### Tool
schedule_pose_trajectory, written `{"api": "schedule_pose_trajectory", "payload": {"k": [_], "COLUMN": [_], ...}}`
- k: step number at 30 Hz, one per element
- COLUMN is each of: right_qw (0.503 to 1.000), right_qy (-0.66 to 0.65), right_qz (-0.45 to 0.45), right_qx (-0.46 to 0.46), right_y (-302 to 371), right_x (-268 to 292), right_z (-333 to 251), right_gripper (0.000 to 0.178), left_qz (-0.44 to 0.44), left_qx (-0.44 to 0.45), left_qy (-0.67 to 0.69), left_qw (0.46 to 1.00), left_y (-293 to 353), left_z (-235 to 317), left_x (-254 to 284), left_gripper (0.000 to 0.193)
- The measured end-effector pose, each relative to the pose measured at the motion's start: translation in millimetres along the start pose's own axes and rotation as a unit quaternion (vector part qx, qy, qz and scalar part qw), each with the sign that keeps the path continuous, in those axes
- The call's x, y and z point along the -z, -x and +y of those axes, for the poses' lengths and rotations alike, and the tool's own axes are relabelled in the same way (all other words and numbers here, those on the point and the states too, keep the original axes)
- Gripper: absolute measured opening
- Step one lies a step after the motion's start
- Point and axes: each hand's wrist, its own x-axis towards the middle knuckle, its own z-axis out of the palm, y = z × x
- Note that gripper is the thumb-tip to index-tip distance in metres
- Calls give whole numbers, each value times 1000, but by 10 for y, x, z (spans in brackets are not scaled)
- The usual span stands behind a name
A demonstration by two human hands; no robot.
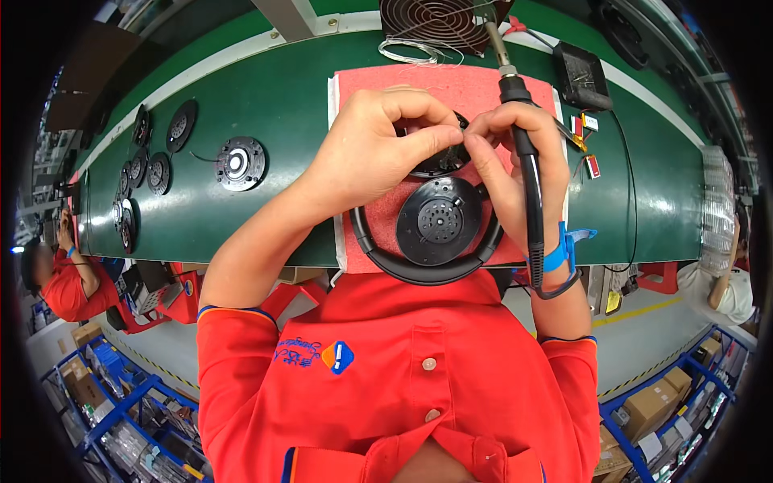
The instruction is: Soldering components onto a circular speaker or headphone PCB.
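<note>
Over the pink mat (374, 84), our left hand (377, 143) and right hand (519, 149), the latter bearing a soldering iron (531, 193), pinch something indiscernible at a black ear cup (440, 166), seemingly part-built; discs (159, 174) left of the mat look unfitted.

Left of the pink mat (362, 79) there's a decent lane of bench (299, 121) before you hit a round black part (241, 164). Right of it, batteries (593, 167) and a cable (631, 177) kinda clog things; a soldering iron (533, 189) slants over its right side, and a fan (435, 20) blocks its far edge.
</note>
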Motion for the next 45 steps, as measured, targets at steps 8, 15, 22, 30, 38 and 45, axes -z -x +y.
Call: {"api": "schedule_pose_trajectory", "payload": {"k": [8, 15, 22, 30, 38, 45], "right_qw": [988, 977, 970, 971, 981, 984], "right_qy": [149, 193, 163, 83, 103, 133], "right_qz": [9, 19, 52, 85, 36, 37], "right_qx": [22, 84, 171, 207, 162, 111], "right_y": [119, 179, 20, 11, 67, 88], "right_x": [78, 370, 491, 324, 349, 272], "right_z": [25, 6, -157, -74, -22, -85], "right_gripper": [26, 16, 47, 41, 34, 51], "left_qz": [49, 13, 51, 25, 25, 28], "left_qx": [-131, -120, -147, -80, -93, -92], "left_qy": [-199, -279, -288, -287, -280, -278], "left_qw": [970, 953, 945, 954, 955, 956], "left_y": [-189, -198, -231, -221, -219, -220], "left_z": [-186, -258, -338, -308, -330, -338], "left_x": [33, -24, -43, -61, -46, -54], "left_gripper": [12, 6, 12, 8, 8, 8]}}
